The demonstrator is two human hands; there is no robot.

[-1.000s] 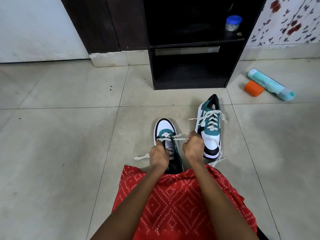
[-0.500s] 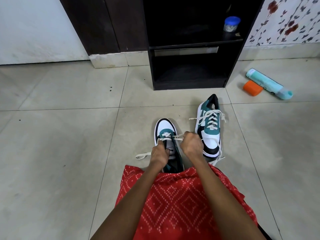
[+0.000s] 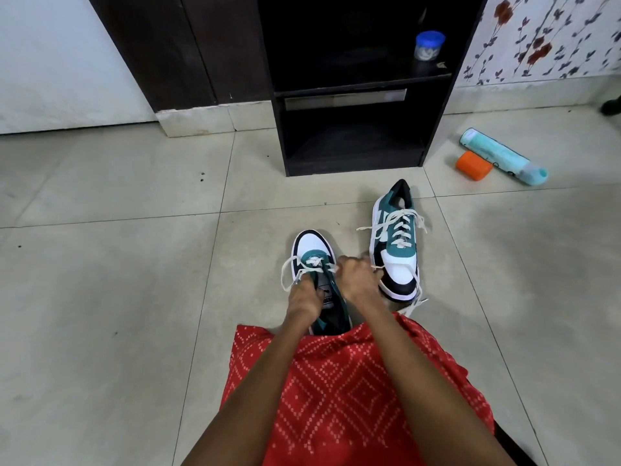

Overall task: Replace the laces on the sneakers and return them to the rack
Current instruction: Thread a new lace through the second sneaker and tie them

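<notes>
Over near sneaker [image 3: 312,245], left hand [image 3: 302,299], right hand [image 3: 357,277] drew together, both pinching lace [image 3: 285,272]; slack end looped up at 9 o'clock. Lacing judged unfinished.

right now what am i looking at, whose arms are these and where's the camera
No machine here: the camera sits on a person's head and looks down at their own arms, so there is one view only. The left hand and the right hand both hold the white lace of the near sneaker, which stands on the tiled floor. The second sneaker stands beside it, laced, ends loose. Behind is the dark rack with a blue-lidded jar on its shelf. A teal bottle and an orange container lie on the floor at right. Red patterned cloth covers the lap.
</notes>
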